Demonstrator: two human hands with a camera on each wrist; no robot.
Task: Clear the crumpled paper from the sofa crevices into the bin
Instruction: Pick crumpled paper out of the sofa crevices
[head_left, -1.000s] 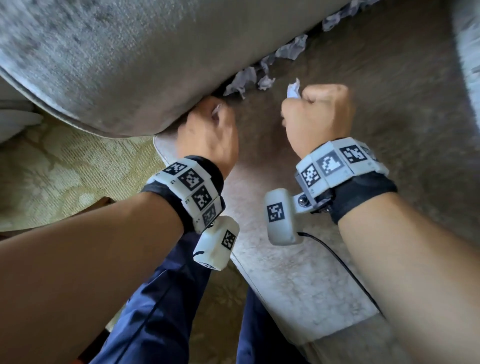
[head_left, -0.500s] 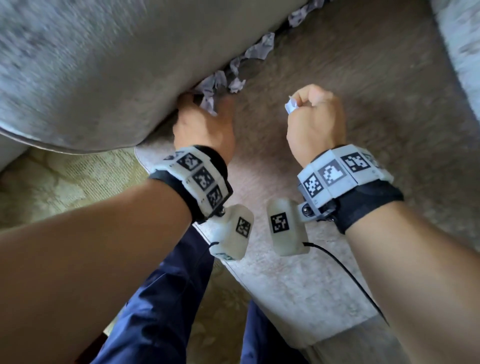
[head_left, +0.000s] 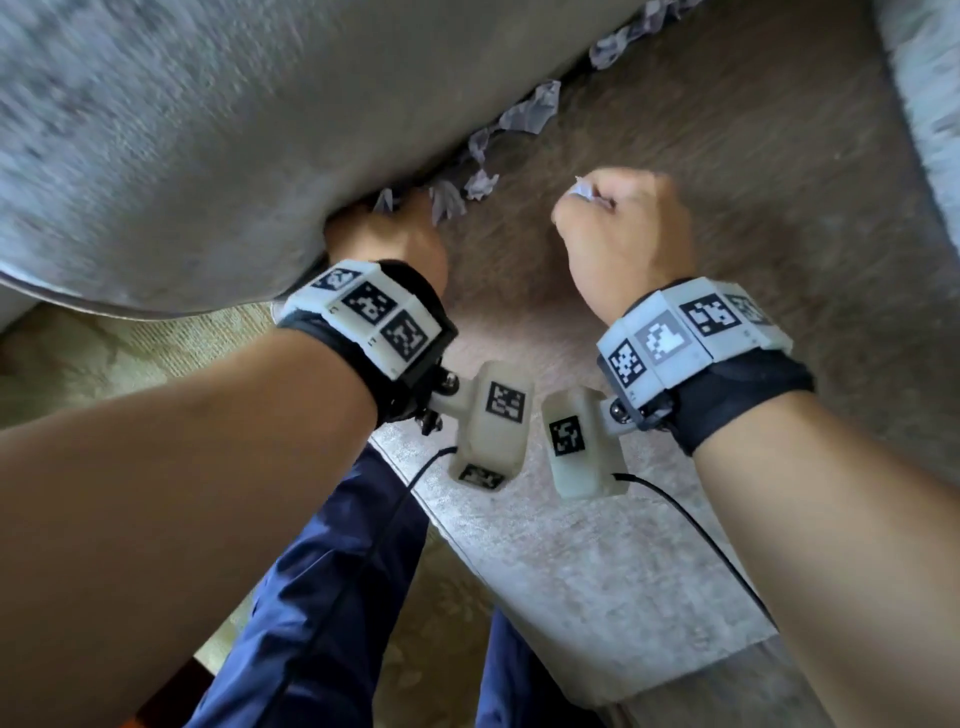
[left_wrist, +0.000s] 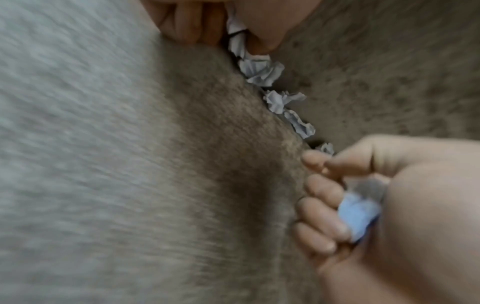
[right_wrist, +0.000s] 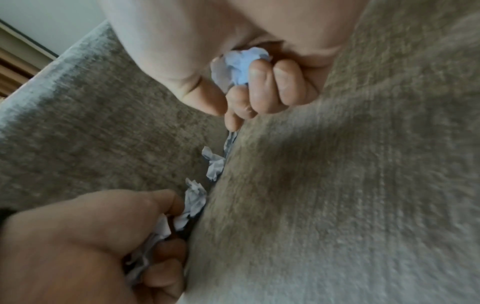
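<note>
Our left hand (head_left: 387, 236) pinches crumpled paper (head_left: 444, 202) in the crevice (head_left: 566, 85) where the back cushion (head_left: 234, 130) meets the seat (head_left: 727, 171). Our right hand (head_left: 623, 234) is fisted round a paper wad (right_wrist: 239, 65) just above the seat. More scraps (head_left: 530, 111) line the crevice beyond, and the cushion overhangs our left fingers.

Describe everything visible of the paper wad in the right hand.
The paper wad is a small, tightly crumpled ball of thin white paper, bluish in shade, with sharp creases. The right hand holds it in a closed fist: the curled fingers press it into the palm, and only a tuft shows past the knuckles in the head view. It is lifted clear of the seat cushion and apart from the scraps left in the crevice. How many pieces it contains cannot be told.
</note>
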